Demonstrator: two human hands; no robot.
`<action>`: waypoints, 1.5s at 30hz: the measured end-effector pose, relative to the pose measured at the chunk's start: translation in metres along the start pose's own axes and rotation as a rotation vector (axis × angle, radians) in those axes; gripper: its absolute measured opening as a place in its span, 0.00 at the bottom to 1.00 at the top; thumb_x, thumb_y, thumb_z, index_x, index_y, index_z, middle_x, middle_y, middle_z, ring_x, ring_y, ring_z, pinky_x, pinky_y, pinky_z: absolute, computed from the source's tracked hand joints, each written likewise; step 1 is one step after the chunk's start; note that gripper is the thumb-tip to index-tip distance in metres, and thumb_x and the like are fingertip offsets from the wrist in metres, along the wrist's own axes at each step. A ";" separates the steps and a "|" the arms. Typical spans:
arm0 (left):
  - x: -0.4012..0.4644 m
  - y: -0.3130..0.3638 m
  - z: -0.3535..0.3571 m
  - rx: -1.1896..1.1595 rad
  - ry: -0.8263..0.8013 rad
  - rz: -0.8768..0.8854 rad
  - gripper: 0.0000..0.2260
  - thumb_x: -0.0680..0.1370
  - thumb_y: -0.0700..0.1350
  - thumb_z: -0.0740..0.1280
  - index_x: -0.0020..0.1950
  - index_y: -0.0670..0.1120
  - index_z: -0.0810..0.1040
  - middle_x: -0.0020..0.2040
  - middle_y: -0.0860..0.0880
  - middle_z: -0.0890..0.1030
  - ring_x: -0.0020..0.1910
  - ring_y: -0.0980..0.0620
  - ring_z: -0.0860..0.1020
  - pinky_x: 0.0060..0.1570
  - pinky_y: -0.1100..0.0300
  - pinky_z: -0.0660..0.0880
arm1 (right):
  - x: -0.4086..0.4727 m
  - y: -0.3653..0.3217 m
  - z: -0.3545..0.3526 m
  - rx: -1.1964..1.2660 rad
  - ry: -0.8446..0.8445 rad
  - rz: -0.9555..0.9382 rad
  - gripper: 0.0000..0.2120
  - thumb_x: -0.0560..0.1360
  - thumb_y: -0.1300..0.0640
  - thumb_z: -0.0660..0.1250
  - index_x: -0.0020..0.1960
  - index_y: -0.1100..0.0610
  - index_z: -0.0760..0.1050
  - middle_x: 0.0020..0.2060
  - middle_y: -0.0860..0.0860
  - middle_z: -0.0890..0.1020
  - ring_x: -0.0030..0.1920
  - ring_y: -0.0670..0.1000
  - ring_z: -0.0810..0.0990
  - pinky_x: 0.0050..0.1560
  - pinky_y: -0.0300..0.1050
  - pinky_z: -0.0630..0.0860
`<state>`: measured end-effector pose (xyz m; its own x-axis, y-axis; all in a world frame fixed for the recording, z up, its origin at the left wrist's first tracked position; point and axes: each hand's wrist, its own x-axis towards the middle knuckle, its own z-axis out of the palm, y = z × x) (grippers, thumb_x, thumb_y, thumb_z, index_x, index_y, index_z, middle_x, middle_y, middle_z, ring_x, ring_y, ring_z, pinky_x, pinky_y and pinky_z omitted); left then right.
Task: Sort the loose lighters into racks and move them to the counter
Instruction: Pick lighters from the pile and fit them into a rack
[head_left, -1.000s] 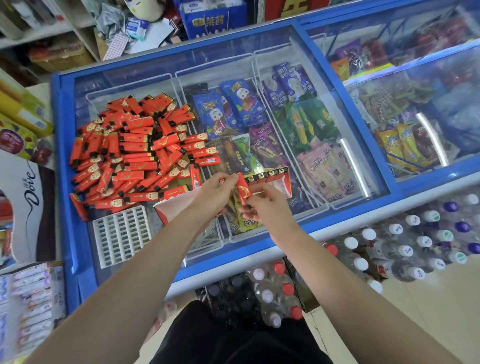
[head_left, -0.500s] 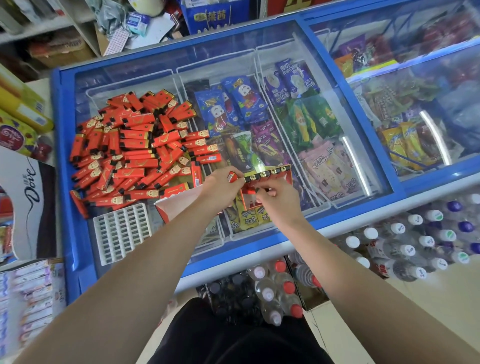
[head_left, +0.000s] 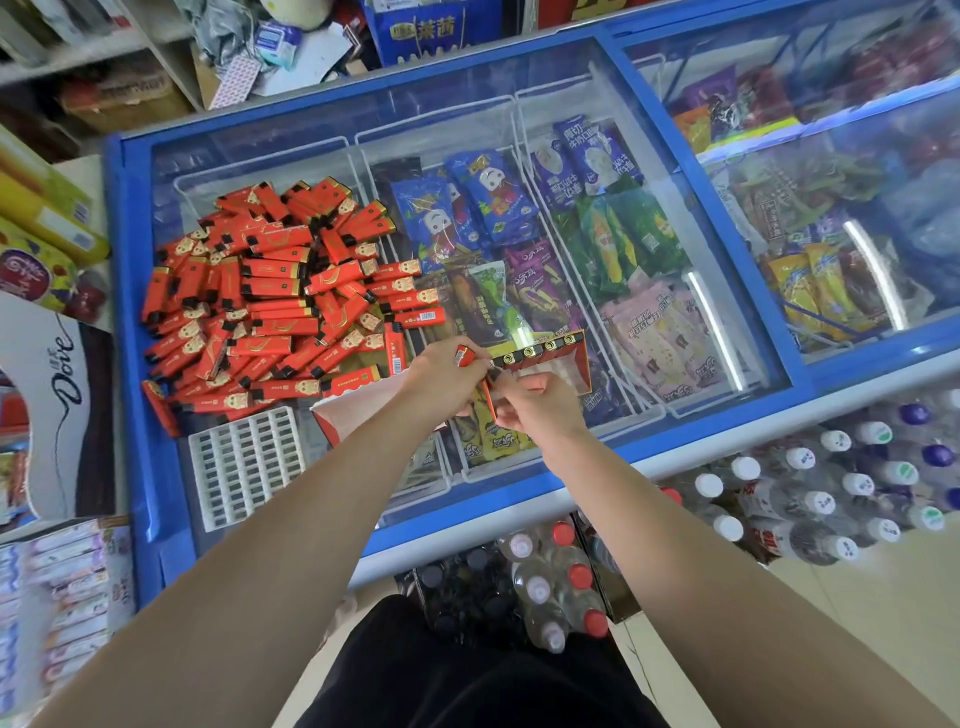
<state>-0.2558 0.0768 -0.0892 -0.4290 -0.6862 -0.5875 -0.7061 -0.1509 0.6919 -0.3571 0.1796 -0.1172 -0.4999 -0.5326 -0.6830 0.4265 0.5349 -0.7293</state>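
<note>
1. We see the freezer (head_left: 124, 332), blue frame with a glass lid, filling most of the view; ice-cream packs (head_left: 488, 202) lie under the glass.
2. Pile (head_left: 270, 296) of loose red lighters lies on the lid at 10 o'clock from frame centre, lighters overlapping at all angles.
3. Empty white rack (head_left: 244, 467) lies flat on the lid at 6 o'clock of the pile, just beside its near edge.
4. Red box (head_left: 550, 358) sits near frame centre, at 3 o'clock of the pile, apart from it; a row of lighter tops shows along its far edge.
5. Left hand (head_left: 441, 382) is at the box's 9 o'clock side, fingers curled around one lighter (head_left: 464, 355), its red end poking out above the knuckles.
6. Right hand (head_left: 540, 402) is at the box's 6 o'clock corner, thumb and fingers pinching the near edge of the box; what else the fingertips hold, we cannot tell.
7. The two hands are touching or nearly so at the box corner.
8. White-and-red bag (head_left: 358, 410) lies on the lid under the left wrist, between rack and box.
9. Bottles (head_left: 810, 499) with white, purple and red caps stand on the floor at 4 to 6 o'clock, against the freezer front.
10. Dove sign (head_left: 57, 374) at 9 o'clock, left of the freezer.
</note>
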 end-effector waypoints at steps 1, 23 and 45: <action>0.000 -0.001 0.000 -0.028 -0.008 -0.015 0.06 0.84 0.46 0.65 0.59 0.50 0.80 0.35 0.47 0.79 0.29 0.53 0.77 0.28 0.65 0.75 | 0.003 0.003 -0.001 -0.044 0.000 0.020 0.20 0.75 0.51 0.77 0.56 0.66 0.77 0.42 0.61 0.86 0.39 0.52 0.83 0.47 0.49 0.86; -0.008 0.007 -0.003 -0.689 0.065 -0.018 0.11 0.87 0.37 0.58 0.67 0.37 0.75 0.49 0.41 0.81 0.53 0.48 0.87 0.54 0.51 0.84 | -0.041 -0.019 0.002 0.201 -0.238 -0.027 0.12 0.78 0.65 0.71 0.58 0.62 0.72 0.41 0.59 0.85 0.43 0.57 0.86 0.52 0.52 0.85; -0.003 0.001 0.004 0.283 0.078 0.235 0.08 0.83 0.43 0.67 0.60 0.49 0.81 0.58 0.51 0.81 0.51 0.49 0.82 0.51 0.55 0.81 | -0.003 -0.009 -0.032 -0.293 0.055 -0.288 0.14 0.71 0.65 0.71 0.51 0.50 0.83 0.51 0.49 0.84 0.46 0.46 0.83 0.50 0.47 0.80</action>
<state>-0.2573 0.0812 -0.0885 -0.5613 -0.7325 -0.3852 -0.7259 0.2122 0.6542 -0.3837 0.1979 -0.1071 -0.6102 -0.6561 -0.4441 0.0345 0.5379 -0.8423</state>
